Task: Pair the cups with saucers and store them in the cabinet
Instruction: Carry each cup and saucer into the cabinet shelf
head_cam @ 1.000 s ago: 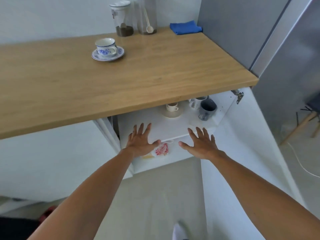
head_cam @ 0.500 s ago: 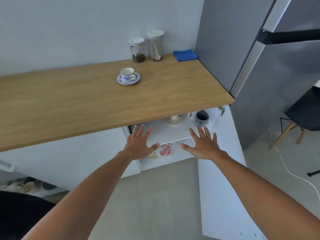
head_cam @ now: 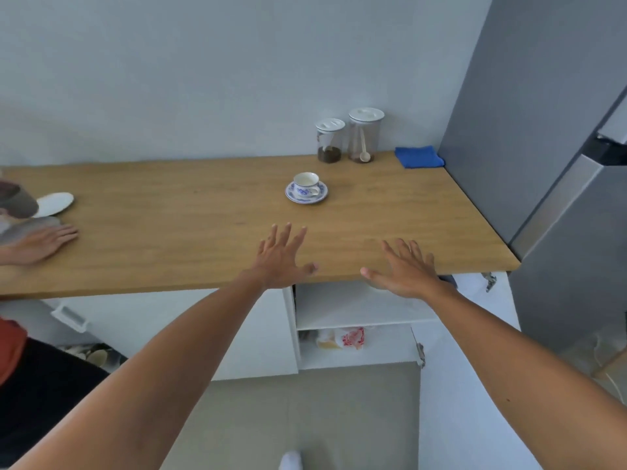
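Note:
A white cup with blue flowers (head_cam: 306, 184) stands on its matching saucer (head_cam: 322, 194) on the wooden counter (head_cam: 169, 218), toward the back right. My left hand (head_cam: 281, 257) and my right hand (head_cam: 405, 271) hover with fingers spread over the counter's front edge, both empty, well short of the cup. Below the counter the white cabinet (head_cam: 359, 313) is open, its door (head_cam: 475, 368) swung out to the right. The cups on its upper shelf are hidden by the counter and my right hand.
Two lidded jars (head_cam: 349, 137) and a blue cloth (head_cam: 419, 157) sit at the counter's back. Another person's hand (head_cam: 40, 242) rests on the counter at the left, near a white saucer (head_cam: 54, 203). A grey fridge (head_cam: 559, 147) stands to the right. Bags (head_cam: 342, 338) lie on the lower shelf.
My view has risen from the cabinet shelf to the countertop. Both hands lifted from in front of the open cabinet to above the counter's front edge, still spread and empty.

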`<state>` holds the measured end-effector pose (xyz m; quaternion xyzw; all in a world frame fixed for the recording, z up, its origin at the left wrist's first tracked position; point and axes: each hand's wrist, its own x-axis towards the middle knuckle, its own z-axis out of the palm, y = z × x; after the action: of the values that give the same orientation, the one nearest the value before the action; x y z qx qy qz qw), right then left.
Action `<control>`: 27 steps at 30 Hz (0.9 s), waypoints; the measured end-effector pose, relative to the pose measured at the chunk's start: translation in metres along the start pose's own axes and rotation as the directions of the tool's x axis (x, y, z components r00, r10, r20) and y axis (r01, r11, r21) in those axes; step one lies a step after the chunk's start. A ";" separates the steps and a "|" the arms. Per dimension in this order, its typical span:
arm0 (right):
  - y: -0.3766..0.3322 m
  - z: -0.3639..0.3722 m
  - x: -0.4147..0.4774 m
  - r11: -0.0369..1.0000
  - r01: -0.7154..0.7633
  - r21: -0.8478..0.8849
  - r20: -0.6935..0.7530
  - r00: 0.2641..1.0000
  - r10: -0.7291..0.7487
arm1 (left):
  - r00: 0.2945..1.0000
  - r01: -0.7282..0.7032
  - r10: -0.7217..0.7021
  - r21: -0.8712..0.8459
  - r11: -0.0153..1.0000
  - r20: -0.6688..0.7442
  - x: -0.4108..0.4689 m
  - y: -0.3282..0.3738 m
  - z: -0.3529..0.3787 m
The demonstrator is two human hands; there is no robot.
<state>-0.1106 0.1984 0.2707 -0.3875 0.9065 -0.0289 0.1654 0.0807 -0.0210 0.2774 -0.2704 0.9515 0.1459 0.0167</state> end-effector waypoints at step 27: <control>-0.071 -0.033 0.370 0.994 0.108 0.018 0.039 0.993 -0.108 | 0.976 0.213 -0.190 -0.278 0.937 0.106 0.304 -0.129 -0.012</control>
<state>-0.3102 -0.1171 0.2125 -0.4351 0.8805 -0.0370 0.1846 -0.1113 -0.2843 0.2210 -0.3601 0.8860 0.2908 0.0289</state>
